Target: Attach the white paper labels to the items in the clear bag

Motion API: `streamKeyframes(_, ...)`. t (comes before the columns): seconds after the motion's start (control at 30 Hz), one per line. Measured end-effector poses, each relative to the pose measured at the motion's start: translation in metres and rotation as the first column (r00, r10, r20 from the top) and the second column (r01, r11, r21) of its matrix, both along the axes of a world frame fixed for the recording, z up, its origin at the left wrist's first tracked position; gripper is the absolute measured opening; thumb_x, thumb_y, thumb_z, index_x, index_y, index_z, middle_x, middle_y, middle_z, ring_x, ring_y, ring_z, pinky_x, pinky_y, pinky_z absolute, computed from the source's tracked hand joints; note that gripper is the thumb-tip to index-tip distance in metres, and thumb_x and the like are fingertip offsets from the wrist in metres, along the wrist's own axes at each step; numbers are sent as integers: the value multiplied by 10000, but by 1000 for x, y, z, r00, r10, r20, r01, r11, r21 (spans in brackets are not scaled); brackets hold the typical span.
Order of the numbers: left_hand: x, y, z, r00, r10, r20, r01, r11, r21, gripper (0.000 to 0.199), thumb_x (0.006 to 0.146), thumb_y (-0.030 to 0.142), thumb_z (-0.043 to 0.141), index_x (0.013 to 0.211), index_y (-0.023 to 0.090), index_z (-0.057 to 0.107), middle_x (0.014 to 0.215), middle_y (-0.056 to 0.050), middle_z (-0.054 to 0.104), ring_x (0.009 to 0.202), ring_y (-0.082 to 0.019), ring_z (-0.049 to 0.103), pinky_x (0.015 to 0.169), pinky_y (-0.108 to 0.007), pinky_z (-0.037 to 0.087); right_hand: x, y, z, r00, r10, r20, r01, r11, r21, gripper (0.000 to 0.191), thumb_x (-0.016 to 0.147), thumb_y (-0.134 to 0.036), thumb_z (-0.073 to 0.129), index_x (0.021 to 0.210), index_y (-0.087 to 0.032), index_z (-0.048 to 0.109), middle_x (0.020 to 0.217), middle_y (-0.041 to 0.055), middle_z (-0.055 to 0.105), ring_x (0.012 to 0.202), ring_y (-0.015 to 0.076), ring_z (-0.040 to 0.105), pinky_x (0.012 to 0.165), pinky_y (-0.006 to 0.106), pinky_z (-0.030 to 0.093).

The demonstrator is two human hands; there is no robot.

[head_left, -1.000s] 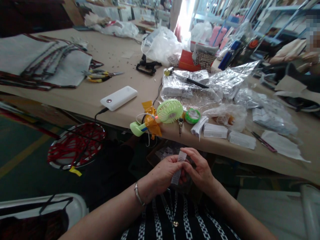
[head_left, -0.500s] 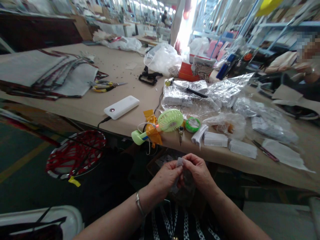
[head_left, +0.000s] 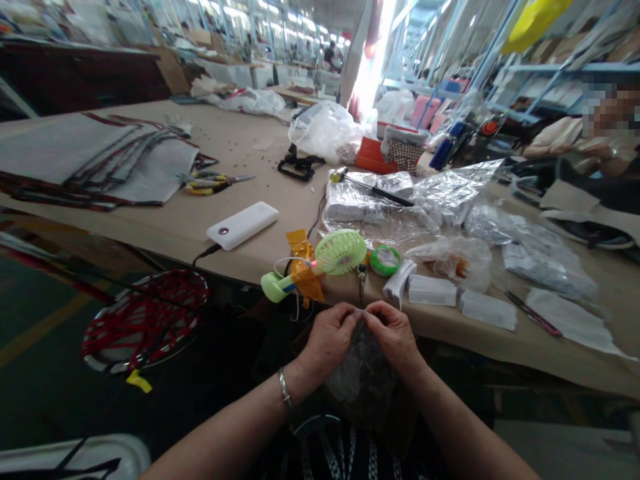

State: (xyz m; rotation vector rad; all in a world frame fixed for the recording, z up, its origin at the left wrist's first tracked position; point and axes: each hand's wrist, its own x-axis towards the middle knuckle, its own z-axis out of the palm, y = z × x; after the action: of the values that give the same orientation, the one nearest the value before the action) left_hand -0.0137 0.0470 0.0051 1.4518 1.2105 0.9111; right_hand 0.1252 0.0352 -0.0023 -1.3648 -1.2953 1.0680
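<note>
My left hand point(head_left: 334, 333) and my right hand point(head_left: 391, 333) meet in front of the table edge, fingertips almost touching. Both pinch a small white slip point(head_left: 361, 311), of which only a thin edge shows. Just above the fingertips, a pointed metal tool point(head_left: 361, 280) sticks out at the table edge, tip down. Beside it are a light green fan point(head_left: 341, 251), fastened with orange tape point(head_left: 306, 277), and a green tape roll point(head_left: 385, 260). Stacks of white printed slips point(head_left: 432, 291) lie to the right. Below my hands hangs a clear plastic bag point(head_left: 360, 367), partly in shadow.
On the table lie a white power bank point(head_left: 243, 225) with a cable, yellow-handled pliers point(head_left: 210, 182), fabric panels point(head_left: 115, 160), a hammer point(head_left: 373, 187) on plastic-wrapped packs and a pen-like tool point(head_left: 533, 313). A red-strapped round stool point(head_left: 145, 320) stands left. Another person's arm point(head_left: 555, 137) is at far right.
Both hands have risen closer to the pointed metal tool. The white slip, earlier showing its face, now shows only as a thin edge. The view has tilted slightly upward.
</note>
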Motion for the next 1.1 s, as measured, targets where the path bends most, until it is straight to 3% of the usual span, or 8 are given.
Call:
streamKeyframes(0.2,2,7,2,999,-8,-38,11,995,97,216,807,274,460,718,160,620,662,-4,597,638,-126,528,605,-220,386,1,4,0,996,-20,85,17,999,44,154,745,-311,566,703,-165,587,610,-22,517,572,107,446,542,213,371)
streamKeyframes(0.6,3,10,-3,997,11,-76,2,987,164,219,823,260,444,716,167,611,650,9,586,612,-110,513,590,-209,365,1,8,-7,991,-30,128,16,994,111,142,774,-292,547,739,-165,599,637,-18,532,597,115,463,572,217,383)
streamKeyframes(1.1,5,16,-6,996,32,-80,-19,987,160,217,813,263,452,685,173,602,628,8,571,604,-115,495,581,-217,358,-1,11,-9,993,-69,98,57,992,115,159,786,-316,546,738,-171,591,626,-18,531,597,115,469,573,221,396)
